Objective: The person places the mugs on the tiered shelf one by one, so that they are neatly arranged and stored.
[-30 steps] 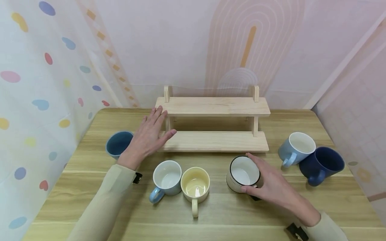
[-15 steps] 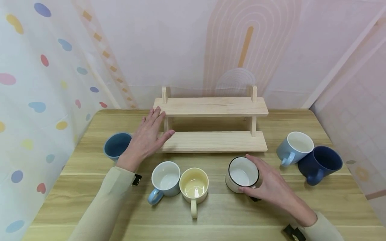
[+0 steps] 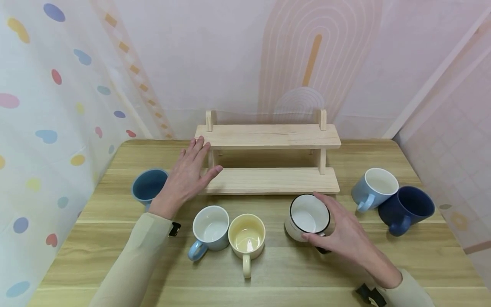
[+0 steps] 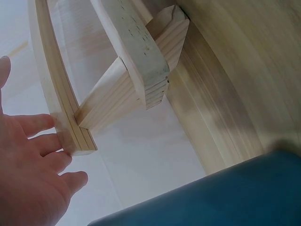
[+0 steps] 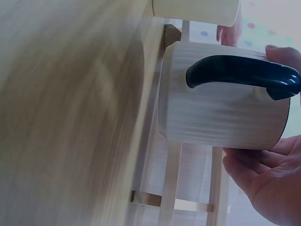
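Note:
My right hand (image 3: 347, 236) grips a white mug (image 3: 310, 214) by its rim and side, thumb and fingers on opposite sides. The mug has a black rim, and its dark handle (image 5: 240, 70) shows in the right wrist view. It is just in front of a two-tier wooden shelf (image 3: 268, 181), slightly tilted. With fingers extended, my left hand (image 3: 185, 179) touches the left end of the shelf's upper board (image 4: 63, 94). Both boards carry nothing. Beneath the left wrist, a blue mug (image 3: 148, 185) is partly hidden.
A light blue mug (image 3: 211, 228) and a yellow mug (image 3: 247, 234) stand side by side at the front middle of the wooden table (image 3: 291, 281). On the right, another light blue mug (image 3: 377, 185) sits against a navy mug (image 3: 408, 209). Patterned cloth (image 3: 215, 55) hangs behind.
The right hand has shifted the white mug a little toward the shelf, and the mug has tilted slightly. My left hand stays at the upper board's end.

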Motion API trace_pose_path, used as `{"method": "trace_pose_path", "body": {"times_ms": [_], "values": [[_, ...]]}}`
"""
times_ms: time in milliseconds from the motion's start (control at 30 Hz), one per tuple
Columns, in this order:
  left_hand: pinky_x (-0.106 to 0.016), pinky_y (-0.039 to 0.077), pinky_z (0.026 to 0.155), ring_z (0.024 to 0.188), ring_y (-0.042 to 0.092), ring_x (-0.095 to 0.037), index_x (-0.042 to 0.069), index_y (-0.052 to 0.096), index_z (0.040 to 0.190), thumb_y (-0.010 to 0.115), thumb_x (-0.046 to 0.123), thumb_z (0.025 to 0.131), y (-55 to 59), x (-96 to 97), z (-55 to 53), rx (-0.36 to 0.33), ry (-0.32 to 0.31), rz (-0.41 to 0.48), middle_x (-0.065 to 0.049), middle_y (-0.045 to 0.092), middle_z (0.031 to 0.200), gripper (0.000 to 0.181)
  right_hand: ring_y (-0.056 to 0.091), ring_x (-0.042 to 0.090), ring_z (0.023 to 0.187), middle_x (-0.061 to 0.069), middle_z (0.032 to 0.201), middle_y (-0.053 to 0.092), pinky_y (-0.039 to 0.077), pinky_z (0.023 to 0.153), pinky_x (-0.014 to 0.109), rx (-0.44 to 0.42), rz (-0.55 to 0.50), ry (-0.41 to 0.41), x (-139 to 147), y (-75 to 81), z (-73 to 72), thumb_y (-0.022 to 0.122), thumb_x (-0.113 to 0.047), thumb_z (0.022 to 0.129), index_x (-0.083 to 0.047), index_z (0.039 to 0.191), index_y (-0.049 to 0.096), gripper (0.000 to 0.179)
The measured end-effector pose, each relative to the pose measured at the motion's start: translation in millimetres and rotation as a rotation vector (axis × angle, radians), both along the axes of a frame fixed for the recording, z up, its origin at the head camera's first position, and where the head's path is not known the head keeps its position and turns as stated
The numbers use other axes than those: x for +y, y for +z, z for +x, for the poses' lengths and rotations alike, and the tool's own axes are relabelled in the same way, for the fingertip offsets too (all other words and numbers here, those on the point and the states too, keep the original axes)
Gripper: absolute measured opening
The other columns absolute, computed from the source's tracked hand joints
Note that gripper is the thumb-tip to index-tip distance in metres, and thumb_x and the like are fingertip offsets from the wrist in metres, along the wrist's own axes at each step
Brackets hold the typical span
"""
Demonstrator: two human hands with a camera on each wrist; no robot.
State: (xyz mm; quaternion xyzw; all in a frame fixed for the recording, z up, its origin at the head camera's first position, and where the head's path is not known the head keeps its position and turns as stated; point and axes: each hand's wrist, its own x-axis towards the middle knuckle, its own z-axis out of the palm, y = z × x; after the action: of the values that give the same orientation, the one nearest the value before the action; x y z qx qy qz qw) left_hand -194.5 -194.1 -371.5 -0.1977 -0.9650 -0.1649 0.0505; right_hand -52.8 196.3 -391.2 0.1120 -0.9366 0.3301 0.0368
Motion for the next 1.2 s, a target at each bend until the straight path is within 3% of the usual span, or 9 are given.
{"method": "trace_pose_path", "body": {"times_ms": [367, 1200], "values": [[-0.057, 0.008, 0.127, 0.159, 0.003, -0.034, -0.001, 0.023, 0.163, 0.04, 0.067, 0.104, -1.4, 1.4, -1.0, -0.001, -0.001, 0.011, -0.019, 0.01, 0.172, 0.092, 0.058, 0.042, 0.126, 0.019, 0.144, 0.057, 0.051, 0.095, 0.064, 0.018, -0.002, -0.017, -0.9, -5.4, -1.9, 0.092, -0.049, 0.074, -0.009, 0.151, 0.049, 0.097], [-0.059, 0.011, 0.126, 0.159, 0.004, -0.035, -0.002, 0.024, 0.162, 0.041, 0.067, 0.104, -0.7, 1.9, -2.2, 0.009, -0.006, 0.018, -0.02, 0.012, 0.171, 0.092, 0.056, 0.045, 0.129, 0.022, 0.147, 0.055, 0.049, 0.097, 0.066, -0.034, 0.011, -0.047, -2.3, -13.4, 0.3, 0.092, -0.053, 0.072, -0.008, 0.153, 0.047, 0.103]]}}
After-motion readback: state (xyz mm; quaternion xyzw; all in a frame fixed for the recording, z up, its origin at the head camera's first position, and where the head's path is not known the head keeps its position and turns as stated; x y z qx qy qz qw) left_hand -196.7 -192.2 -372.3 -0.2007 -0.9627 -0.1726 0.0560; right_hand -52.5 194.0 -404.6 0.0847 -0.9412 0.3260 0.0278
